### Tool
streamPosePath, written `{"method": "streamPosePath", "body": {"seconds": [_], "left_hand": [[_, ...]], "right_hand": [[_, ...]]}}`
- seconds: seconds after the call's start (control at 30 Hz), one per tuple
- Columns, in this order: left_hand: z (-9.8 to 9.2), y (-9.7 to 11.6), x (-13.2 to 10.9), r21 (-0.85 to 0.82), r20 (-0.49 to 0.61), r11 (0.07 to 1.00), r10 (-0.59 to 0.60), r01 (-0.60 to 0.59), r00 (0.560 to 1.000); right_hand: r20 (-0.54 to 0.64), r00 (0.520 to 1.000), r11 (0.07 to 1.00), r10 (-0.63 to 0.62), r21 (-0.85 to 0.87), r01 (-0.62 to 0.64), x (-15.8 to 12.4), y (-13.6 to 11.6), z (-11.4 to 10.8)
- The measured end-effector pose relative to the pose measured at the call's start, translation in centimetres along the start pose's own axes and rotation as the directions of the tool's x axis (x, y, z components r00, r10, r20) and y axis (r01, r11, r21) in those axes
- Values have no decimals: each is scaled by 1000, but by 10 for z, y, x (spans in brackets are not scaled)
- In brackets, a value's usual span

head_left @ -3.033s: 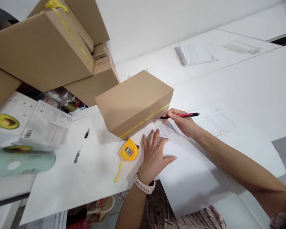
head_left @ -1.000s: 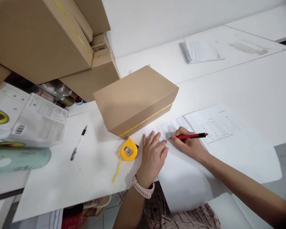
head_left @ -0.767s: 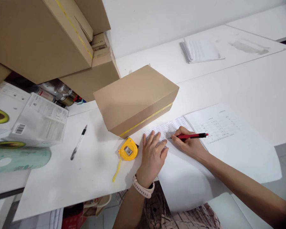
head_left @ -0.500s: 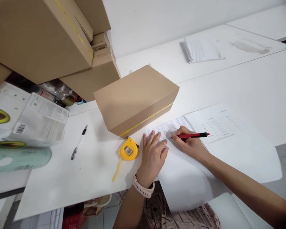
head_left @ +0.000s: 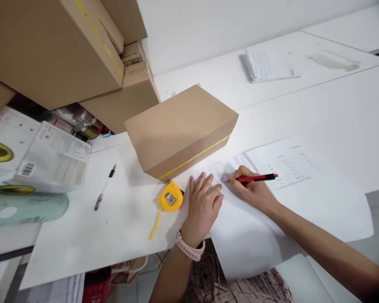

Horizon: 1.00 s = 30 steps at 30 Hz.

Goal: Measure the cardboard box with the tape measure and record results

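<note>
My right hand (head_left: 252, 190) grips a red and black pen (head_left: 255, 178), its tip down at a sheet covered in rows of writing (head_left: 236, 164). Flat on the same paper lies my left hand (head_left: 204, 202), fingers spread, with a pink band on the wrist. Just left of that hand sits a yellow tape measure (head_left: 170, 198) with a short length of tape pulled out. Behind both hands stands a closed cardboard box (head_left: 183, 126) with a yellow stripe along its side. A printed page (head_left: 298, 168) lies to the right of the writing.
A clear pen with a black cap (head_left: 105, 187) lies on the white table (head_left: 113, 235). On the left are a white carton with avocado pictures (head_left: 55, 155), a pale green object (head_left: 28, 208) and large cardboard boxes (head_left: 57, 50). A paper stack (head_left: 268, 65) rests at the back.
Almost nothing differs. The pen tip and my right hand have shifted very slightly over the paper, while my left hand stays in place.
</note>
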State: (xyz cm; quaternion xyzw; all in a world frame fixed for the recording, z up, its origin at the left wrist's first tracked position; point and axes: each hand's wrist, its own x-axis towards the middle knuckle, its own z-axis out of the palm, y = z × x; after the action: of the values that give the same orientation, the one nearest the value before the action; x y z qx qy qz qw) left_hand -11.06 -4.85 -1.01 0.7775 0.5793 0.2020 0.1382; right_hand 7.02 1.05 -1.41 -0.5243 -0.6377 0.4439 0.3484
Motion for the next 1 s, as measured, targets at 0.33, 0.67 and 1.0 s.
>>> {"method": "streamPosePath", "body": {"seconds": [0.33,0.67,1.0], "left_hand": [[-1,1,0,-4,6,1000,-3,3,1000],[0,1,-1,1,-1,1000,0,0,1000],[-1,1,0,3,-2,1000,-6,6,1000]], "right_hand": [[-21,1000,1000,-4,-2,4,0,6,0],[-43,999,1000,-4,13,5,0,8,0],[-49,999,1000,-14,20,14,0,7,1]]}}
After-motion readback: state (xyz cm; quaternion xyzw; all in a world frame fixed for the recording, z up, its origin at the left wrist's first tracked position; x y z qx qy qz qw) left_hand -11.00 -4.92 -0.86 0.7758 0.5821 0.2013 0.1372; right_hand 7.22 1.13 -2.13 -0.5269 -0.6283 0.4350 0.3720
